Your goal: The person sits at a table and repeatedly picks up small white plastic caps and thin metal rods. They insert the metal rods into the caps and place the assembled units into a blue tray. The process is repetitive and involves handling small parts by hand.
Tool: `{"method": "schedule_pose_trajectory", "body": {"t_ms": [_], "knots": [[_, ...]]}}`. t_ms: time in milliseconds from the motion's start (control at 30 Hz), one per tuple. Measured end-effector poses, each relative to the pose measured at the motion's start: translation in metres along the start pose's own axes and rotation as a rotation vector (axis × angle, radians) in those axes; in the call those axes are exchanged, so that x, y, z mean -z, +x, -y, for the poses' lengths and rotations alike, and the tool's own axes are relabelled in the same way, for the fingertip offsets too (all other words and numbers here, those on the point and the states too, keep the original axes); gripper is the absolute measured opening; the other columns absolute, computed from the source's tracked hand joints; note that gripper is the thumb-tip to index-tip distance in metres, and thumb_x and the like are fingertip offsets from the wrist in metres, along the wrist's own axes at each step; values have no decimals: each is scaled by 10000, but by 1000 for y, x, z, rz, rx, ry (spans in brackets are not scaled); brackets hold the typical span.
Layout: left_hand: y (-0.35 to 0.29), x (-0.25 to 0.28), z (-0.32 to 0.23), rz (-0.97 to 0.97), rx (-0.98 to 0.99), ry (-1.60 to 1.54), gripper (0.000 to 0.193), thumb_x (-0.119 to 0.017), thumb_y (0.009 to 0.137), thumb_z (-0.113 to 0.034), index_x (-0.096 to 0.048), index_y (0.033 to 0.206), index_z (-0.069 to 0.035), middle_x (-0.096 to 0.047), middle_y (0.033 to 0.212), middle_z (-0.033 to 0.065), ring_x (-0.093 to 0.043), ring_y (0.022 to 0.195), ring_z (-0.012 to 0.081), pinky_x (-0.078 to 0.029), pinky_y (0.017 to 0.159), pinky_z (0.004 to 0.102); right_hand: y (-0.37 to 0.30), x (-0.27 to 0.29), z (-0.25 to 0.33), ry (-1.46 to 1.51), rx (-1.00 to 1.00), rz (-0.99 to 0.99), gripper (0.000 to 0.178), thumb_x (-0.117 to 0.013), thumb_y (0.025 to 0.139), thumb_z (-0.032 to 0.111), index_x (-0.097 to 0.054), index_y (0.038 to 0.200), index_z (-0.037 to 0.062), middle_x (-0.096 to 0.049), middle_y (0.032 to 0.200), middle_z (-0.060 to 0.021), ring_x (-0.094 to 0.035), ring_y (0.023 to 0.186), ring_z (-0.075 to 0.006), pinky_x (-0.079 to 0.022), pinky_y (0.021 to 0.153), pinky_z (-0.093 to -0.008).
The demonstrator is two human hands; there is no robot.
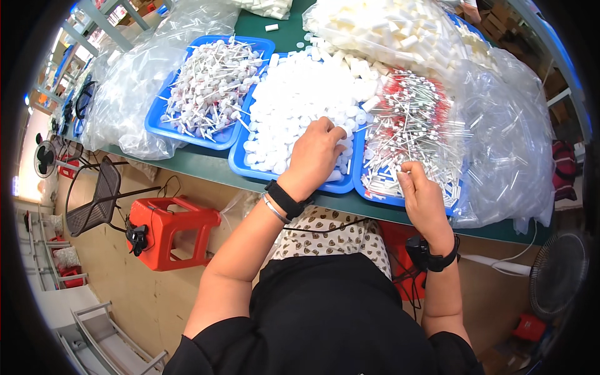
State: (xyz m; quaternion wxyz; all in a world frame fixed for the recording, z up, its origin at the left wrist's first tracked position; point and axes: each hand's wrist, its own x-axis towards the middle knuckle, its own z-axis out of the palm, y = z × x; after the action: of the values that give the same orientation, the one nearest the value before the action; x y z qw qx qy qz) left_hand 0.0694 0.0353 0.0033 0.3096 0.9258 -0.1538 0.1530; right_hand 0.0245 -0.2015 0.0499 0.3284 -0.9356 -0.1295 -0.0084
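Note:
My left hand (pixel 317 150) is down at the heap of small white round plastic caps (pixel 269 137) in the middle blue tray (pixel 240 164). Its fingers are bent together, and whatever lies between the tips is hidden. Over the near part of the right-hand blue tray (pixel 382 199), my right hand (pixel 422 195) pinches thumb against forefinger; anything in that pinch is too small to name. That tray holds a pile of thin pins with white ends and red parts (pixel 415 119).
A left blue tray (pixel 150 122) holds white-headed thin stems (pixel 212 87). Clear plastic bags (pixel 506 144) flank the trays, and a bag of white foam-like cylinders (pixel 387 28) lies behind. A red stool (pixel 172 234) and a fan (pixel 558 273) stand beside the green table (pixel 187 161).

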Motion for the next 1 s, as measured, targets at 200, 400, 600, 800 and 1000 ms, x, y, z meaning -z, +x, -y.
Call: {"method": "schedule_pose_trajectory", "body": {"t_ms": [200, 400, 600, 800, 1000], "knots": [[1, -6, -1, 14, -120, -64, 102, -679, 786, -50, -621, 870, -44, -604, 860, 104, -588, 846, 307, -492, 728, 383, -5, -13, -5, 319, 23, -77, 137, -598, 946, 164, -606, 965, 29, -509, 543, -134, -513, 454, -259, -372, 456, -343], [-1, 2, -1, 8, 96, -260, 182, -649, 852, -50, -644, 1032, -26, -641, 861, 80, -647, 761, 220, -520, 696, 312, -7, -10, -2, 145, 64, -73, 133, -591, 950, 156, -611, 971, 26, -509, 541, -127, -518, 453, -242, -376, 457, -337], [-22, 14, -19, 276, 677, -1389, 275, -591, 960, -154, -610, 1178, 13, -665, 954, 70, -659, 868, 136, -545, 804, 248, -14, -5, 13, 110, 172, -70, 107, -621, 918, 135, -622, 956, 35, -557, 578, -126, -574, 508, -269, -416, 487, -363], [-39, 6, -32, 273, 761, -1649, 268, -579, 965, -160, -605, 1166, 15, -681, 921, 68, -667, 841, 116, -555, 778, 221, -14, -7, 15, -92, 320, -123, 103, -666, 856, 113, -642, 925, 41, -603, 612, -116, -609, 556, -284, -453, 519, -387], [-41, 6, -36, 253, 779, -1633, 262, -597, 956, -165, -613, 1147, 14, -666, 927, 53, -654, 832, 100, -557, 758, 216, -15, -5, 16, -156, 386, -157, 112, -675, 851, 122, -654, 901, 25, -648, 690, -109, -613, 585, -265, -456, 555, -378]]}}
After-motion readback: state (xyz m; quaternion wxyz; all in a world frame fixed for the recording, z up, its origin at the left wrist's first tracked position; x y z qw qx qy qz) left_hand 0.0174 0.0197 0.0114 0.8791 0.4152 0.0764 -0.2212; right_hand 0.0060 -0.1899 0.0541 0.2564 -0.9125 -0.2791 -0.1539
